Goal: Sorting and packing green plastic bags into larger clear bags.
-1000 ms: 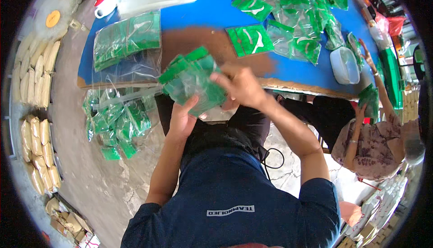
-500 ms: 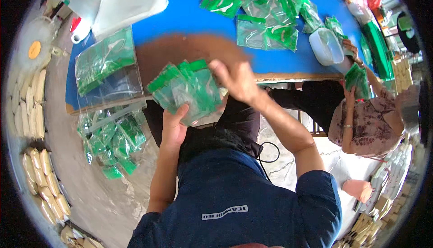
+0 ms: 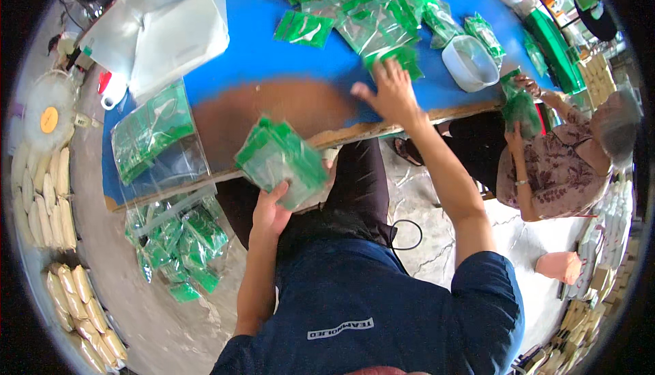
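My left hand [image 3: 271, 210] is closed around a stack of flat green-and-clear plastic packets [image 3: 281, 160], held up just off the near edge of the table. Reaching forward over the blue tabletop, my right hand [image 3: 397, 95] has its fingers spread and nothing gripped. Its fingertips overlap the nearest packet of a loose pile of green packets [image 3: 372, 17]; whether they touch it I cannot tell. To the left, a large clear bag [image 3: 155, 129] with more green packets inside lies over the table edge.
Below the table edge on the left hangs a bag of green packets [image 3: 179, 238]. A white plastic tub [image 3: 471, 63] stands right of the pile. At the right, a seated co-worker [image 3: 556, 163] holds a green packet. A whitish sheet-like container [image 3: 181, 41] occupies the far left.
My right hand has left the held packets and moved forward and right to the pile. The stack in my left hand looks more evenly gathered. The whole view has shifted somewhat.
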A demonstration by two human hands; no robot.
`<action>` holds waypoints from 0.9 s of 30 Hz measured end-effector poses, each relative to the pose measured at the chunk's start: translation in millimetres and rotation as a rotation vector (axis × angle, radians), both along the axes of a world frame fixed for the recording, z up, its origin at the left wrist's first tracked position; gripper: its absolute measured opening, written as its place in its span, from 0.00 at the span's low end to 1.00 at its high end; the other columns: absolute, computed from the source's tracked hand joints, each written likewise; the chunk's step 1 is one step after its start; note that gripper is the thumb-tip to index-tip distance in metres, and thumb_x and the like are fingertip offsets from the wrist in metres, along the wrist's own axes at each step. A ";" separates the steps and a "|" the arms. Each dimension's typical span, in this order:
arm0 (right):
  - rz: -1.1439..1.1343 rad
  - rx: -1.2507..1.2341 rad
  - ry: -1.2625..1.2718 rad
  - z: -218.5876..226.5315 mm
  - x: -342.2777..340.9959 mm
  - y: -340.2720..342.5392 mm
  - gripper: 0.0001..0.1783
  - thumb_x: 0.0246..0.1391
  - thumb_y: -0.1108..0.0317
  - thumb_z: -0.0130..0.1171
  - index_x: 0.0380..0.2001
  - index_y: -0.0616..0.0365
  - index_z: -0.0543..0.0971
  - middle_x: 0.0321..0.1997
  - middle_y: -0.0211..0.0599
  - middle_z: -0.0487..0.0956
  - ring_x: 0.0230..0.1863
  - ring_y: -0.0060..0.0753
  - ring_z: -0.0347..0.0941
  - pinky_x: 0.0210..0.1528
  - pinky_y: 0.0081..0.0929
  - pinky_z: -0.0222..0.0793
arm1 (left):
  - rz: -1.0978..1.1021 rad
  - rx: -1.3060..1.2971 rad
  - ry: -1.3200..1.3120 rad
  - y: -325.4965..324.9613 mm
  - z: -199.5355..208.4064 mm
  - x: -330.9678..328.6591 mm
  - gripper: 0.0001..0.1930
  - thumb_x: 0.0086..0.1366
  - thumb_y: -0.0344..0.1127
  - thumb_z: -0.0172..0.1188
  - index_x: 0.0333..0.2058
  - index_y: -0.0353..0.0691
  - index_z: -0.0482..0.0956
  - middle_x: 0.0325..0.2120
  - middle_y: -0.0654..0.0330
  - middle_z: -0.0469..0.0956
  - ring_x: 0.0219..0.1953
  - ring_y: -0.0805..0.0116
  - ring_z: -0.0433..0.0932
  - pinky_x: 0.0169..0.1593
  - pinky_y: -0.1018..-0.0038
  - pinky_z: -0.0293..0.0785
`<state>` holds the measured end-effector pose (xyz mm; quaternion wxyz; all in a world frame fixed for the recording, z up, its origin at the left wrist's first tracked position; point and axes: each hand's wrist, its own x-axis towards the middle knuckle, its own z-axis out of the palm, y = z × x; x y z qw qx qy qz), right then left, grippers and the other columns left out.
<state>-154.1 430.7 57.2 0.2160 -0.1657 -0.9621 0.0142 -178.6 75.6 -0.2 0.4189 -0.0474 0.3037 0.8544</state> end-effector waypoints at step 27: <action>0.380 0.181 -0.277 -6.4 -119.6 -74.3 0.63 0.49 0.16 0.35 0.67 0.64 0.60 0.70 0.56 0.61 0.72 0.60 0.53 0.72 0.58 0.44 | 0.372 -0.253 0.250 -55.4 38.8 12.0 0.33 0.59 0.30 0.66 0.62 0.33 0.63 0.55 0.55 0.74 0.57 0.55 0.74 0.62 0.59 0.69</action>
